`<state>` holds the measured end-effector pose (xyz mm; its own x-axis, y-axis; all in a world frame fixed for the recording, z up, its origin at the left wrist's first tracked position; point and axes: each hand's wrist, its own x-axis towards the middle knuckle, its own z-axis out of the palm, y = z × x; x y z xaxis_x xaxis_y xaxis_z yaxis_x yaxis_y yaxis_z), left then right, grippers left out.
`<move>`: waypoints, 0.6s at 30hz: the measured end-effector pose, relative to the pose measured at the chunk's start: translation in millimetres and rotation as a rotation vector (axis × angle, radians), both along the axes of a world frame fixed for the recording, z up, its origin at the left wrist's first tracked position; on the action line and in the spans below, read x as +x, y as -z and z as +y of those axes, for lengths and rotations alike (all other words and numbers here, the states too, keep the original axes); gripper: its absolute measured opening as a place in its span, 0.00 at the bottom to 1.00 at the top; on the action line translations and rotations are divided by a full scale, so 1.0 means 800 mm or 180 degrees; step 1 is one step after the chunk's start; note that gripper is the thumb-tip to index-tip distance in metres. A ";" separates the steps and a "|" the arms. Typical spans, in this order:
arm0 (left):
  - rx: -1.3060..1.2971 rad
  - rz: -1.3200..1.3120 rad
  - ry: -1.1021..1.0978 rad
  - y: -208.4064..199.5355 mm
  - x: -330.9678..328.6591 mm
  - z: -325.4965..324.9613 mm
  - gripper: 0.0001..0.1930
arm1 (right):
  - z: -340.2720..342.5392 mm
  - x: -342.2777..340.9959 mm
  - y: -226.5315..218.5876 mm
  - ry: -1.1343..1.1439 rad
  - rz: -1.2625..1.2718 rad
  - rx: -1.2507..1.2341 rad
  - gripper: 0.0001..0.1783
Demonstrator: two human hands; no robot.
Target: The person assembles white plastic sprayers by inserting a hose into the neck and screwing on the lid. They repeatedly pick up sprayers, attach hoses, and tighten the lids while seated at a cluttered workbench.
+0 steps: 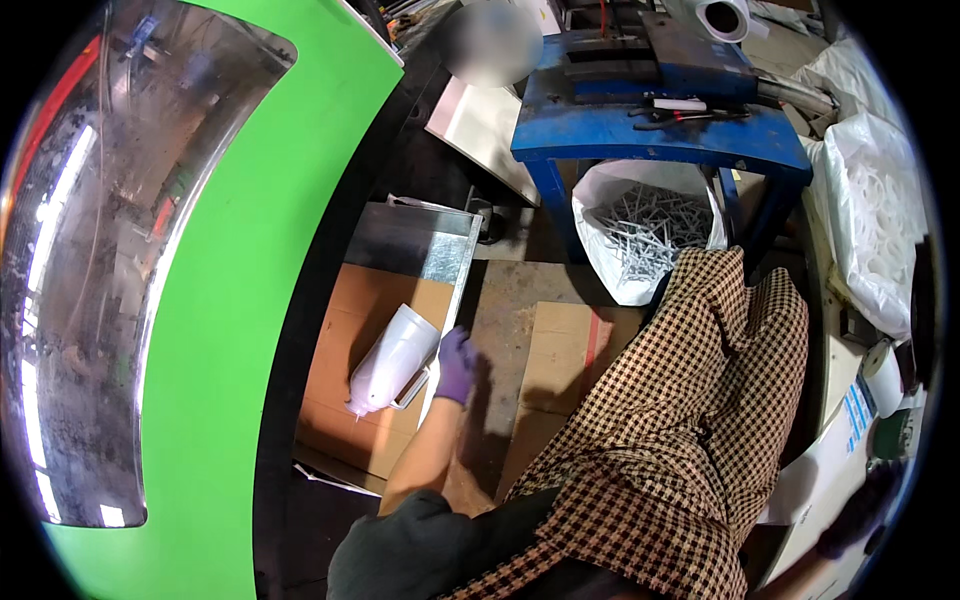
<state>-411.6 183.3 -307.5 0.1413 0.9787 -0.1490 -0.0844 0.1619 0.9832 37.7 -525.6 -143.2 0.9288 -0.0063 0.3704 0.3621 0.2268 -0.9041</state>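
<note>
My left hand [457,368], in a purple glove, is beside the metal rim of a cardboard-lined tray [466,262]. Its fingers look loosely curled, with nothing visible in them. Just left of it, a white plastic pitcher [398,352] lies on its side on the cardboard [330,375], its handle toward me and a pinkish tint at its lower end. The hand appears apart from that handle. Far to the lower right, my right hand [862,512], in a dark glove, reaches over the side table. Shadow hides its fingers and anything they hold.
A green machine panel [215,330] with a clear window stands at left. Ahead is a blue metal table [655,135] with pliers-like tools on top; beneath it, a white sack [603,262] holds grey plastic pieces. At right are a bag of white rings [875,215] and a white roll [882,378]. Checked cloth [660,430] covers my lap.
</note>
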 end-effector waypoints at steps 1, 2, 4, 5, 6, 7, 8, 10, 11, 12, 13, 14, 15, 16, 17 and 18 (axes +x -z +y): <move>-0.0723 -0.0565 -0.0589 0.014 -0.062 0.031 0.09 | 0.047 -0.006 0.002 -0.0071 0.0199 -0.0200 0.28; -0.0954 -0.0286 -0.1169 0.028 -0.125 0.040 0.11 | 0.089 -0.010 0.008 0.0086 0.0538 -0.0132 0.27; -0.0818 -0.0525 -0.1714 0.044 -0.239 0.044 0.18 | 0.135 -0.013 0.001 -0.0408 0.0404 0.0022 0.24; -0.0998 -0.0613 -0.1616 0.041 -0.296 0.041 0.22 | 0.148 -0.013 -0.006 -0.0329 0.0197 -0.0384 0.23; -0.0801 0.0027 -0.2442 0.048 -0.329 0.035 0.26 | 0.156 -0.011 -0.011 -0.0317 -0.0075 -0.0788 0.21; -0.0869 0.0698 -0.2864 0.051 -0.358 0.028 0.31 | 0.158 -0.012 -0.017 -0.0264 -0.0160 -0.0941 0.20; -0.0669 0.2057 -0.2306 0.045 -0.388 0.018 0.40 | 0.157 -0.010 -0.022 -0.0195 -0.0069 -0.0920 0.21; -0.0865 0.0917 -0.3513 0.035 -0.413 0.018 0.58 | 0.149 -0.011 -0.032 -0.0222 -0.0481 -0.1516 0.20; -0.1245 0.0628 -0.3649 0.031 -0.417 0.019 0.56 | 0.145 -0.011 -0.036 -0.0237 -0.0603 -0.1639 0.20; -0.1401 0.0330 -0.3026 0.024 -0.420 0.021 0.53 | 0.143 -0.011 -0.039 -0.0296 -0.0506 -0.1599 0.20; -0.1684 0.0094 -0.2293 0.020 -0.420 0.025 0.51 | 0.143 -0.012 -0.040 -0.0338 -0.0490 -0.1524 0.19; -0.1875 0.0035 -0.2089 0.019 -0.418 0.029 0.50 | 0.144 -0.013 -0.043 -0.0455 -0.0478 -0.1557 0.19; -0.1991 -0.0147 -0.1845 0.018 -0.417 0.033 0.50 | 0.148 -0.015 -0.044 -0.0336 -0.0498 -0.1578 0.18; -0.2133 -0.0257 -0.1807 0.023 -0.412 0.038 0.50 | 0.153 -0.019 -0.047 -0.0259 -0.0571 -0.1725 0.17; -0.2244 -0.0239 -0.2012 0.028 -0.410 0.043 0.48 | 0.160 -0.023 -0.049 -0.0356 -0.0578 -0.1685 0.17; -0.2117 -0.0453 -0.1762 0.039 -0.404 0.048 0.47 | 0.168 -0.027 -0.053 -0.0342 -0.0477 -0.1608 0.17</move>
